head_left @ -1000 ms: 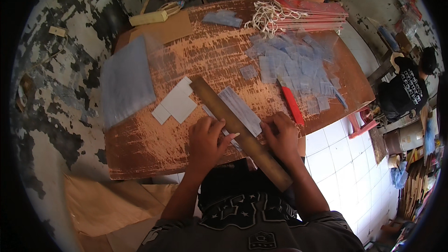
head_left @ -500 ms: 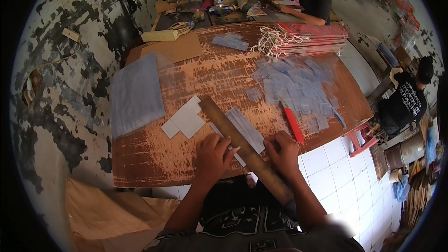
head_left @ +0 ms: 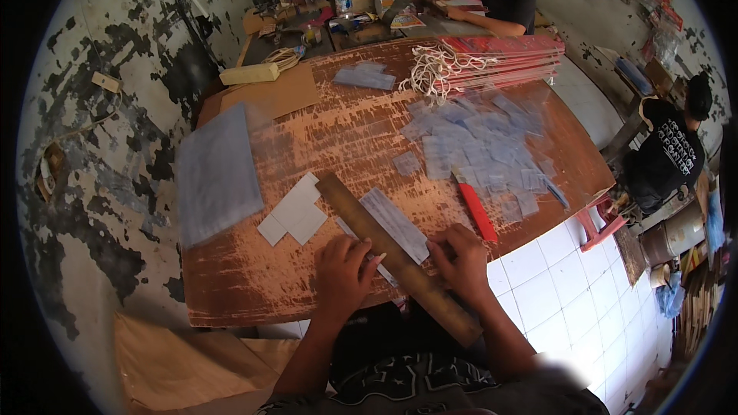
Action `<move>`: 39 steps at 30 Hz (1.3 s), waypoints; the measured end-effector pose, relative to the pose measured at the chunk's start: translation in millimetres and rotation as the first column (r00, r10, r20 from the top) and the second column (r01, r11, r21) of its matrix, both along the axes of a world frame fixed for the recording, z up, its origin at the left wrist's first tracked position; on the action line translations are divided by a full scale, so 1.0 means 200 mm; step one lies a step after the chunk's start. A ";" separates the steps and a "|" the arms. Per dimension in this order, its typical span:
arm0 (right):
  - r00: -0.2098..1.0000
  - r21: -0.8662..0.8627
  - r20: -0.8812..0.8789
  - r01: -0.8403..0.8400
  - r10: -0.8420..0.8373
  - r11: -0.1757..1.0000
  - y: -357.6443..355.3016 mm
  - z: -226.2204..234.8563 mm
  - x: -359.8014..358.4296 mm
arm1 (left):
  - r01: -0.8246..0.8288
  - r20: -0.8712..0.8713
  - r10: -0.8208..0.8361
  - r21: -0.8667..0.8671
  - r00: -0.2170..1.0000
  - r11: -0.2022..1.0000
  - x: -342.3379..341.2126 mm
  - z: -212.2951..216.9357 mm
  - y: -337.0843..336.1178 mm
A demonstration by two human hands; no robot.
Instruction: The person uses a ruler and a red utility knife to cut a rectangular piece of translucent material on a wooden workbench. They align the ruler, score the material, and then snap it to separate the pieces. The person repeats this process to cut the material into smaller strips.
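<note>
On the far left of the worn wooden table (head_left: 338, 138) we see one large stack of clear plastic sheets (head_left: 217, 173), lying flat near the left edge. Just to its right lie two white card pieces (head_left: 294, 211), touching each other, one small square and one larger notched piece. Next comes one long wooden ruler (head_left: 361, 219), set diagonally from the table's middle down past its near edge. Our left hand (head_left: 344, 277) rests on the table just left of the ruler, fingers curled loosely with the fingertips against the ruler's edge; we cannot tell whether it grips anything. One narrow strip of clear plastic (head_left: 394, 224) lies along the ruler's right side. Our right hand (head_left: 461, 261) sits just right of the ruler with its fingers bent down onto the lower end of that strip, pressing rather than clasping. Beside it lies one red utility knife (head_left: 477, 212), untouched. Farther right, a loose scatter of small clear plastic pieces (head_left: 480, 146) spreads over the table, too many and too overlapped to count. Beyond them sits one stack of red bags (head_left: 507, 58) with white cord handles.
</note>
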State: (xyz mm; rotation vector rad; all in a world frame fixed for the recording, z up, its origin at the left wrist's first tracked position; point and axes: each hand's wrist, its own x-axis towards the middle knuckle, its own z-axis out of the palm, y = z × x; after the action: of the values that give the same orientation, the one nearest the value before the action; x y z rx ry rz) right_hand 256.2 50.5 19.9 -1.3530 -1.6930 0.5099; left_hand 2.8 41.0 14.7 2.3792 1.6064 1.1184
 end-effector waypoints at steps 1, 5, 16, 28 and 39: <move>0.999 0.035 0.050 0.002 -0.003 0.999 -0.01 -0.02 0.01 | -0.003 -0.004 0.003 0.000 1.000 1.000 0.00 0.00 -0.02; 0.999 0.014 0.039 0.009 -0.010 1.000 0.00 -0.02 0.02 | -0.019 -0.030 0.019 -0.015 0.999 1.000 0.02 0.01 -0.01; 1.000 -0.093 0.022 0.003 0.000 0.996 -0.03 0.00 0.00 | -0.066 -0.111 0.057 -0.072 0.992 0.995 0.00 0.00 -0.03; 0.997 -0.115 0.075 -0.019 0.027 0.993 -0.03 0.02 0.04 | -0.054 -0.131 0.039 -0.117 0.991 0.992 0.00 0.00 -0.01; 0.910 -0.258 0.299 -0.214 0.289 0.942 -0.26 0.13 0.06 | -0.065 -0.174 0.037 -0.157 0.984 0.985 0.01 0.03 -0.01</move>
State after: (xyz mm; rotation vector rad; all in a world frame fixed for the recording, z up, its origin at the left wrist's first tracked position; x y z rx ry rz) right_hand 268.1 -2.3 46.8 -1.4451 -2.1623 0.6618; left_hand 3.9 38.5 20.3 2.3959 1.7456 0.7741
